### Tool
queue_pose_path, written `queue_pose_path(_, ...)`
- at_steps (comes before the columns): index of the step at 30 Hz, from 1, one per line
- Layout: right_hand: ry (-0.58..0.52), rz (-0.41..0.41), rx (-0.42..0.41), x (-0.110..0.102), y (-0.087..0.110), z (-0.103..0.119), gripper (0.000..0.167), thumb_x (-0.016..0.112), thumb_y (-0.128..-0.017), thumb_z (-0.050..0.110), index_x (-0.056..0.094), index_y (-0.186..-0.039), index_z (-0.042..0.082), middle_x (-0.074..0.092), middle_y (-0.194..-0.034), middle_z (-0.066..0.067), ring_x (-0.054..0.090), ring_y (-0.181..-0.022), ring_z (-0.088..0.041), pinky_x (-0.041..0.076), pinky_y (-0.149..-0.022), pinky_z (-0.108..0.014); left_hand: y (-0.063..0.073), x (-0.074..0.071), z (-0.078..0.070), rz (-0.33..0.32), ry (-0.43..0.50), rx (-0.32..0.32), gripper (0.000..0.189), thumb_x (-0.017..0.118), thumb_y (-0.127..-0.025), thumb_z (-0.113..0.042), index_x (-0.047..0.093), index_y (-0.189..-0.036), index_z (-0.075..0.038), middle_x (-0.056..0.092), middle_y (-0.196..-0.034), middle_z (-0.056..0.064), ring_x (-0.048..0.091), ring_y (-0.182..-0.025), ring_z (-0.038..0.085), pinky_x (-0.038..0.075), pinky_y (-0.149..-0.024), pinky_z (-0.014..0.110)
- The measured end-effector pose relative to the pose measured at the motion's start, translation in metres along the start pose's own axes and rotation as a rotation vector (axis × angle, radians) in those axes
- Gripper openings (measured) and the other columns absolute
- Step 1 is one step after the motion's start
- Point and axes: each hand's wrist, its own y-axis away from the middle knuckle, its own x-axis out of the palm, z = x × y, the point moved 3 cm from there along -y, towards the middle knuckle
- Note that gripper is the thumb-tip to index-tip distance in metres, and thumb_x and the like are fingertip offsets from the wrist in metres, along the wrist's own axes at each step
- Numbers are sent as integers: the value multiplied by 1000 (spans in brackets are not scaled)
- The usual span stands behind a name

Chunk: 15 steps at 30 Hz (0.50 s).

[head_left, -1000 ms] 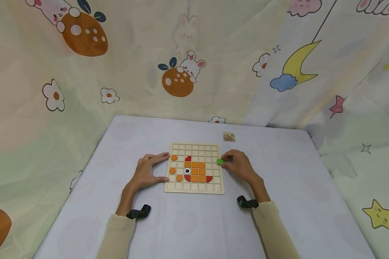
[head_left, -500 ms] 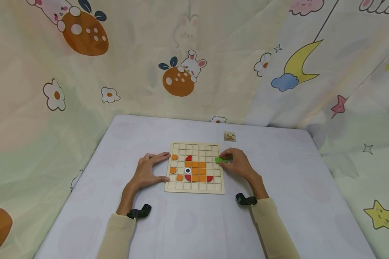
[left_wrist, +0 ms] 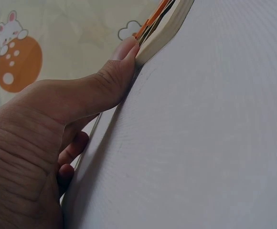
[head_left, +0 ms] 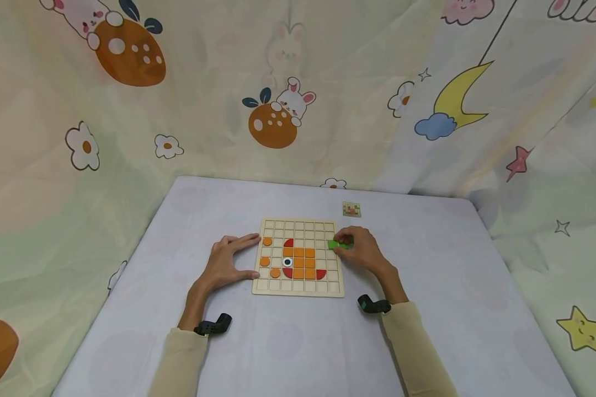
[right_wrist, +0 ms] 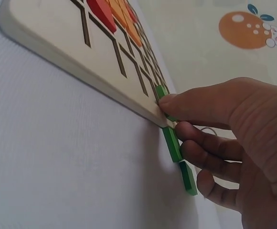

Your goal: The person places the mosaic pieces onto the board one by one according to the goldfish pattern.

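A square wooden grid board (head_left: 272,285) lies on the table, with orange, red and white-and-black eye tiles set in its cells. At its left edge rests my left hand (head_left: 219,266), thumb and fingers spread apart and touching the rim; the thumb (left_wrist: 112,78) shows in the left wrist view. My right hand (head_left: 362,249) pinches a green tile (head_left: 332,245) over the rightmost column. In the right wrist view, this green tile (right_wrist: 160,90) is under the thumb at the board's edge. Two more green tiles (right_wrist: 172,144) trail beneath the curled fingers, off the board.
A small patterned card (head_left: 351,209) lies behind the board's far right corner. Three round orange pieces (head_left: 265,261) sit in the left columns. White cloth covers the table (head_left: 288,347), and a printed curtain (head_left: 203,82) hangs behind it.
My right hand has shifted slightly left and away from me, bringing the green tile from the board's right rim over the last column. More green now shows under the fingers. The left hand stays still.
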Motion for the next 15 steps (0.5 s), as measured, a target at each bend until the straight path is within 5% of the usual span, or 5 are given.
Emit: queue_pose_path(15,3,11,3,2,-3,4,20,89,-90,12,82,-107,4,78,-96,-7,67,-87,-19,54,-83,-36,1,1,0,1,-6,-10,100,101,-70,-52,60,-158,-30,57,-166,-6,53,-124,25,33,-109,54)
